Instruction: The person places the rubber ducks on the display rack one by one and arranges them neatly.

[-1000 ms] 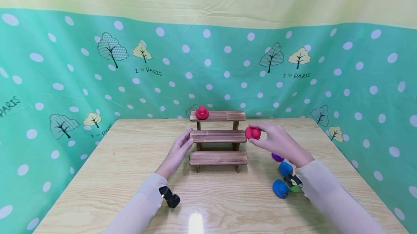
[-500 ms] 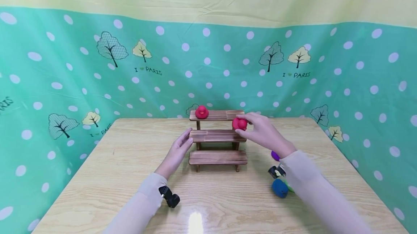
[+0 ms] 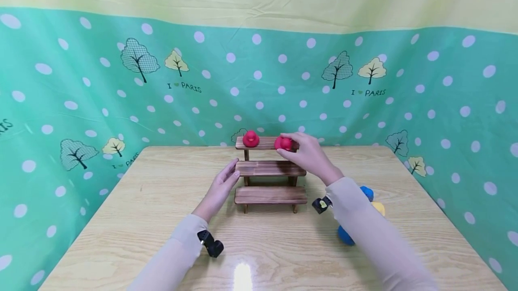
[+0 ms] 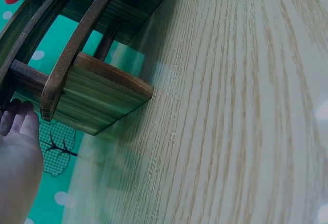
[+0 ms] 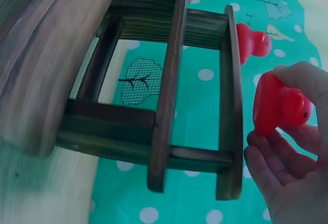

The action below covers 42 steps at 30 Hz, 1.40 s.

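My right hand (image 3: 309, 156) pinches a red rubber duck (image 3: 283, 143) between thumb and fingers, at the right part of the top step of a three-tier wooden display stand (image 3: 271, 168). In the right wrist view the held duck (image 5: 277, 103) appears just beyond the top plank's edge. A second red rubber duck (image 3: 251, 139) sits on the left end of that same step. My left hand (image 3: 218, 190) has its fingers extended, the tips right at the left end of the middle step. The left wrist view shows those fingers (image 4: 23, 119) beside the stand's dark wood.
Blue toys (image 3: 346, 235) and a yellow toy (image 3: 379, 208) lie on the wooden table (image 3: 182, 232) to the right, partly hidden behind my right sleeve (image 3: 364, 223). A green dotted curtain (image 3: 202, 66) hangs behind the table.
My right hand has carried the red rubber duck left and up, from beside the middle step to the top step. My left hand has stayed in place.
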Each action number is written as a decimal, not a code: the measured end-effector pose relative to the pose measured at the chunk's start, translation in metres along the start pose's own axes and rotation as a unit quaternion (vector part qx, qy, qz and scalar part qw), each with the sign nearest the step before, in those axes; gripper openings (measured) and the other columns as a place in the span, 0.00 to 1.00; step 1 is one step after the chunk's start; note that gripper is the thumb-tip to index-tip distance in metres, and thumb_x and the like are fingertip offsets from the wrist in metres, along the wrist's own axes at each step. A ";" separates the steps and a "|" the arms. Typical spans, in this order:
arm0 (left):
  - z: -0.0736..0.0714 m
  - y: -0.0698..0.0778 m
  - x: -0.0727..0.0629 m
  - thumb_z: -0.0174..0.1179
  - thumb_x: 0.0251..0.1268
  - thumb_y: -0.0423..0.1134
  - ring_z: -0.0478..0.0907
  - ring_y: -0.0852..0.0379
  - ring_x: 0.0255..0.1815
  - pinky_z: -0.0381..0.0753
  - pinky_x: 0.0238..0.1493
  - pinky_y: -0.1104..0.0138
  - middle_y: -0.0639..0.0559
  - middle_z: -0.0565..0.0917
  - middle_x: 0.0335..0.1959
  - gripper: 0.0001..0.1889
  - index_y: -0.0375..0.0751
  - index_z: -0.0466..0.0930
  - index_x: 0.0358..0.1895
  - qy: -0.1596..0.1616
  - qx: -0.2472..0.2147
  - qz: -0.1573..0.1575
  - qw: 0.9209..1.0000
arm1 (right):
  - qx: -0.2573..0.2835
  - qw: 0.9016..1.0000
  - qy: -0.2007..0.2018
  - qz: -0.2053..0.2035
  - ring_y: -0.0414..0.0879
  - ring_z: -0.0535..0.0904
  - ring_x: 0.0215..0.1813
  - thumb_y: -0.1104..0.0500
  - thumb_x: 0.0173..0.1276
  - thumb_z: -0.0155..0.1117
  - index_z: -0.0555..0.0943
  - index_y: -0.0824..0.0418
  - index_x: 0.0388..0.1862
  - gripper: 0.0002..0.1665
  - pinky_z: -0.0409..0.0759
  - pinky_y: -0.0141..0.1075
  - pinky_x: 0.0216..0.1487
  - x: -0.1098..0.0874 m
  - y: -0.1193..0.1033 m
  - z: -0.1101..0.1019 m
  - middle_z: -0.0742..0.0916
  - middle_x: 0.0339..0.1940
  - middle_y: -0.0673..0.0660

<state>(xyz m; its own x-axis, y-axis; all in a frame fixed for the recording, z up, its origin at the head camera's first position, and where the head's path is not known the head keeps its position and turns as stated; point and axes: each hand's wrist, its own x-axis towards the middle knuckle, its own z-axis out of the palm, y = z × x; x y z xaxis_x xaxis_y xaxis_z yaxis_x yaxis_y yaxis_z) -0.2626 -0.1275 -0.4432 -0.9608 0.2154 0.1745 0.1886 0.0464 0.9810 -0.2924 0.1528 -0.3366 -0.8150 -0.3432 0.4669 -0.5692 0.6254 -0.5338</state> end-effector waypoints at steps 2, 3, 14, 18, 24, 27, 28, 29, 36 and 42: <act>0.000 0.000 0.001 0.49 0.81 0.43 0.57 0.42 0.76 0.59 0.77 0.54 0.36 0.57 0.78 0.30 0.40 0.55 0.79 0.000 -0.003 0.001 1.000 | 0.006 1.000 0.005 0.004 0.50 0.81 0.49 0.52 0.65 0.74 0.82 0.63 0.62 0.29 0.86 0.42 0.47 0.004 0.001 0.003 0.86 0.51 0.59; 0.000 -0.001 0.001 0.49 0.81 0.43 0.57 0.42 0.76 0.60 0.76 0.55 0.37 0.57 0.78 0.30 0.40 0.55 0.79 0.000 -0.005 0.002 1.000 | 0.008 1.000 0.008 0.006 0.51 0.80 0.49 0.52 0.65 0.74 0.82 0.63 0.62 0.29 0.86 0.43 0.47 0.005 0.001 0.004 0.86 0.52 0.60; 0.000 -0.003 0.003 0.49 0.81 0.44 0.56 0.43 0.77 0.61 0.76 0.56 0.37 0.57 0.78 0.30 0.40 0.54 0.79 -0.004 -0.007 0.007 1.000 | -0.005 0.999 0.028 0.046 0.52 0.80 0.52 0.47 0.66 0.72 0.80 0.60 0.65 0.32 0.85 0.45 0.50 0.020 0.004 0.022 0.85 0.54 0.60; 0.001 -0.002 0.003 0.49 0.81 0.44 0.56 0.43 0.77 0.61 0.76 0.57 0.37 0.57 0.78 0.30 0.40 0.54 0.79 -0.004 -0.011 0.005 1.000 | -0.009 0.998 0.032 0.054 0.52 0.79 0.53 0.45 0.66 0.72 0.81 0.61 0.64 0.33 0.84 0.44 0.51 0.022 0.004 0.024 0.85 0.54 0.60; 0.002 -0.001 0.004 0.49 0.81 0.44 0.55 0.42 0.77 0.60 0.76 0.56 0.37 0.56 0.78 0.31 0.39 0.53 0.79 -0.008 -0.014 0.005 1.000 | -0.010 0.997 0.033 0.069 0.52 0.78 0.52 0.44 0.66 0.72 0.81 0.63 0.62 0.33 0.84 0.45 0.51 0.022 0.002 0.024 0.84 0.53 0.61; 0.001 -0.002 0.004 0.49 0.81 0.44 0.55 0.42 0.77 0.60 0.76 0.55 0.37 0.56 0.78 0.31 0.39 0.53 0.79 -0.007 -0.011 0.006 1.000 | -0.014 0.997 0.031 0.074 0.53 0.78 0.52 0.44 0.66 0.72 0.81 0.63 0.62 0.33 0.84 0.45 0.51 0.023 0.001 0.024 0.84 0.52 0.61; 0.001 -0.003 0.003 0.49 0.81 0.44 0.55 0.42 0.77 0.60 0.76 0.55 0.37 0.56 0.78 0.31 0.39 0.53 0.79 -0.006 -0.011 0.006 1.000 | -0.015 0.997 0.029 0.075 0.53 0.78 0.52 0.44 0.66 0.72 0.81 0.63 0.62 0.33 0.84 0.45 0.51 0.023 0.000 0.024 0.84 0.52 0.61; 0.001 -0.003 0.003 0.49 0.81 0.44 0.56 0.42 0.77 0.60 0.76 0.56 0.37 0.56 0.78 0.31 0.39 0.54 0.79 -0.004 -0.010 0.005 1.000 | -0.016 0.997 0.028 0.076 0.53 0.78 0.52 0.44 0.66 0.71 0.81 0.64 0.63 0.33 0.84 0.45 0.51 0.023 0.000 0.024 0.84 0.52 0.61; 0.000 -0.002 0.001 0.49 0.81 0.44 0.56 0.42 0.77 0.61 0.76 0.56 0.37 0.57 0.78 0.30 0.41 0.54 0.80 -0.004 -0.011 0.004 1.000 | -0.011 0.996 0.016 0.083 0.52 0.78 0.47 0.43 0.66 0.71 0.82 0.63 0.60 0.31 0.83 0.43 0.46 0.025 -0.002 0.025 0.84 0.46 0.59; 0.000 0.000 -0.001 0.48 0.81 0.42 0.56 0.42 0.77 0.61 0.76 0.58 0.36 0.57 0.77 0.30 0.40 0.54 0.79 -0.004 -0.017 0.003 1.000 | -0.013 0.996 0.010 0.086 0.52 0.77 0.47 0.42 0.66 0.71 0.81 0.63 0.61 0.33 0.83 0.44 0.46 0.025 -0.003 0.024 0.83 0.47 0.59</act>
<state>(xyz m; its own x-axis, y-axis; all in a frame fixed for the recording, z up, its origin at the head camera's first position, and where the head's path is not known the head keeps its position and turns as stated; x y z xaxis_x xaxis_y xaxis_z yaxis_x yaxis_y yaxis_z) -0.2620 -0.1277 -0.4431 -0.9581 0.2232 0.1797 0.1869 0.0117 0.9823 -0.3139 0.1250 -0.3402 -0.8974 -0.2157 0.3849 -0.4188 0.6911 -0.5891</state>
